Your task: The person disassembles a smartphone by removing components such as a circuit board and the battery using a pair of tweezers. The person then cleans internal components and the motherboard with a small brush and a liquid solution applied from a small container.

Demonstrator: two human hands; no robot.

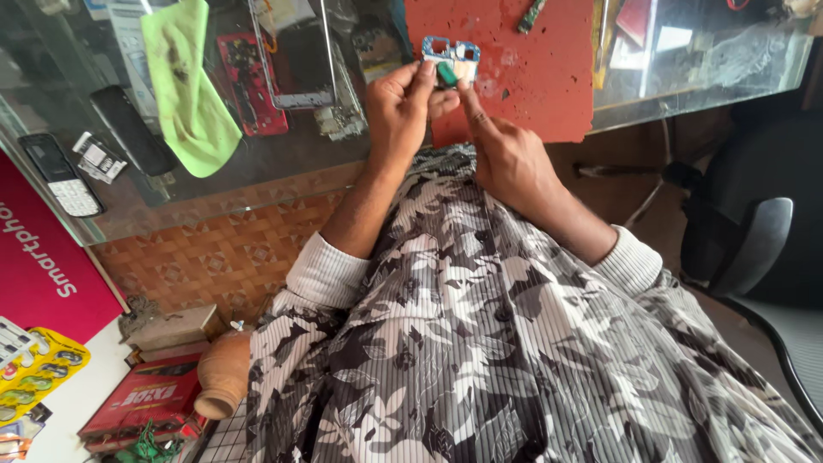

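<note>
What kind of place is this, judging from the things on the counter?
Probably a small phone repair shop. The left hand and right hand hold a blue circuit board over a red mat, and opened phones lie on the glass counter.

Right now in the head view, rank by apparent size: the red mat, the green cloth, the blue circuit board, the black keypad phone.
1. Red mat
2. Green cloth
3. Black keypad phone
4. Blue circuit board, partly hidden by the left hand; nearly phone-sized.
</note>
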